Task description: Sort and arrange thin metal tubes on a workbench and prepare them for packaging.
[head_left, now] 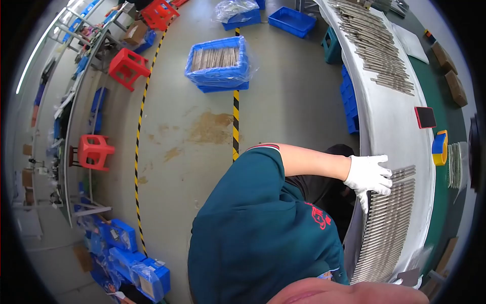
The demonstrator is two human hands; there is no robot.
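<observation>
My left hand (368, 177), in a white glove, reaches over the near edge of the white-covered table. Its fingers are spread, with the fingertips at the ends of slim metal rods (390, 223) laid side by side in a long row. The thumb points along the row's edge; whether the fingers press on the rods I cannot tell. A few rods (403, 173) lie just beyond the fingertips, slightly apart from the main row. My right hand is not in view.
More metal rods (372, 43) cover the table's far end. A red-edged phone (425, 117) and a yellow-and-blue tape roll (440, 148) lie along its right side. A blue crate (217, 76) of rods stands on the floor. Red stools (95, 152) stand at the left.
</observation>
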